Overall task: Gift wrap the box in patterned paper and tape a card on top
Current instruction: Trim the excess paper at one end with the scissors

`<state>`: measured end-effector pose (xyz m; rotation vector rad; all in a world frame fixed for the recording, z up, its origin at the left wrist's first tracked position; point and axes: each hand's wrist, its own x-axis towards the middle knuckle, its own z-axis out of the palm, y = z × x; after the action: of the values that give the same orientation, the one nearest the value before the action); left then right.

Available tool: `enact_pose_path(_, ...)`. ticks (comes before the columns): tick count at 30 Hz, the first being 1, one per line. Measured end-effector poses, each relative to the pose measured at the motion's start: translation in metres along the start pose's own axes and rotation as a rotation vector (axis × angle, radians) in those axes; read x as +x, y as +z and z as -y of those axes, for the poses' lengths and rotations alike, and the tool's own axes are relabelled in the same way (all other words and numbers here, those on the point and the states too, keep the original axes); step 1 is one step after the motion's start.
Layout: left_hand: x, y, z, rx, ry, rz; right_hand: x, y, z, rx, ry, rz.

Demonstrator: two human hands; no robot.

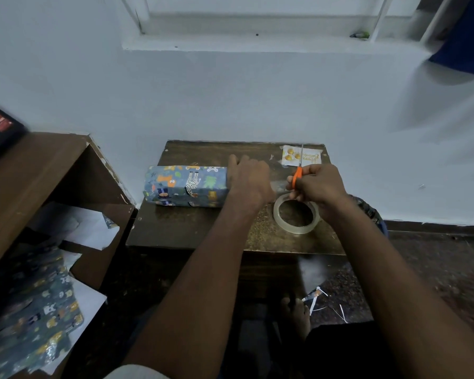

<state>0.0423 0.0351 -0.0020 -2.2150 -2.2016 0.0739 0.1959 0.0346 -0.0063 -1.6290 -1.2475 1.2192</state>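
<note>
Nearest to the camera, two bare forearms are stretched forward over a small dark table (192,228). Scissors (298,175) with orange handles are gripped by the right hand (319,184), with the blades pointing away towards the wall. A tape roll (296,214) lies flat on the table just under this hand, and a clear strip seems to be drawn from it towards the left hand (248,179), though this is too faint to be sure. The left hand is laid against the right end of the box (186,186); whether its fingers are spread or pinch the tape cannot be told.

The box is already covered in blue animal-patterned paper and lies on the left half of the table. Its long axis runs left to right, roughly parallel to the wall, with one long side facing the camera. The wrapping is judged almost finished, with the right end being taped. The card (301,155) lies at the far right corner, partly under the scissor blades, not yet fixed on top. Leftover paper (36,318) lies at the lower left.
</note>
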Motion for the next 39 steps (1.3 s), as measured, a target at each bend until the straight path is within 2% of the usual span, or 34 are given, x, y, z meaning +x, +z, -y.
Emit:
enact_pose_path(5, 0.009, 0.005, -0.007, -0.014, -0.032, -0.05, 0.007, -0.006, 0.0, 0.029, -0.017, -0.018)
enact_pose_path(11, 0.035, -0.011, 0.002, -0.111, -0.296, -0.259, 0.009, -0.007, 0.0, 0.046, 0.002, 0.008)
enact_pose_path(15, 0.053, -0.007, 0.002, -0.133, -0.299, -0.218, 0.012, 0.0, 0.001, 0.012, -0.015, 0.01)
enact_pose_path(19, 0.061, -0.005, 0.01, -0.339, -0.208, -0.175, 0.018, -0.003, 0.001, -0.21, -0.118, -0.027)
enact_pose_path(22, 0.058, -0.016, 0.029, -0.598, -0.224, -0.24, 0.025, -0.007, -0.001, -0.528, -0.226, -0.106)
enact_pose_path(25, 0.047, -0.02, 0.052, -0.74, -0.23, -0.305, 0.028, -0.012, -0.002, -0.801, -0.281, -0.202)
enact_pose_path(28, 0.025, -0.019, 0.068, -0.707, -0.157, -0.239, 0.029, -0.017, -0.006, -1.033, -0.306, -0.216)
enact_pose_path(34, -0.02, -0.014, 0.095, -0.383, 0.101, 0.105, 0.027, -0.011, -0.005, -1.236, -0.349, -0.208)
enact_pose_path(37, -0.033, -0.008, 0.101, -0.201, 0.147, 0.162, 0.02, -0.003, -0.001, -1.288, -0.335, -0.164)
enact_pose_path(39, -0.035, -0.006, 0.099, -0.154, 0.152, 0.126, 0.015, -0.003, 0.001, -1.291, -0.327, -0.161)
